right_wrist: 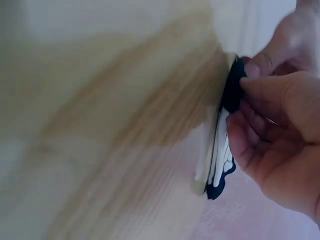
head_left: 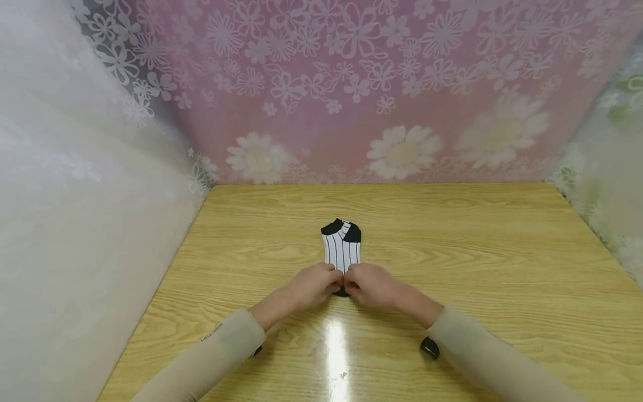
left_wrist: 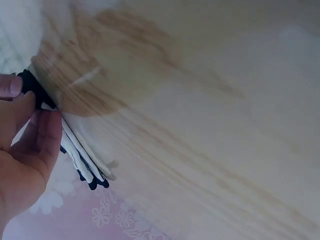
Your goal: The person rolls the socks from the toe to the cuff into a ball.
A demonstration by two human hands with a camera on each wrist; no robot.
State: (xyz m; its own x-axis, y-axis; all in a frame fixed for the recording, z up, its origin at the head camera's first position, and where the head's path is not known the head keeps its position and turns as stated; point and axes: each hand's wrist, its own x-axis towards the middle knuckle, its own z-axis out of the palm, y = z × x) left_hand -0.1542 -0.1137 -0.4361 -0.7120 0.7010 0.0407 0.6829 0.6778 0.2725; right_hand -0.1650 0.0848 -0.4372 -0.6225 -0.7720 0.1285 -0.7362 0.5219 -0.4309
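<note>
A pair of ankle socks point(head_left: 342, 245), white with thin dark stripes and black cuff, heel and toe, lies flat on the wooden table, toe end towards me. From the side, the left wrist view shows the socks point(left_wrist: 80, 155) as stacked layers. My left hand point(head_left: 315, 283) pinches the left edge near the black toe with thumb and fingers. Opposite it, my right hand point(head_left: 374, 285) pinches the right edge at the same end. The hands almost meet over the toe, covering part of it. In the right wrist view, the black toe point(right_wrist: 233, 87) shows between the fingers.
The wooden table point(head_left: 477, 251) stretches out around the socks. A pink flowered backdrop point(head_left: 326, 100) rises at its far edge, with pale sheets point(head_left: 90, 195) along the sides. Dark straps point(head_left: 430, 348) show under both sleeves.
</note>
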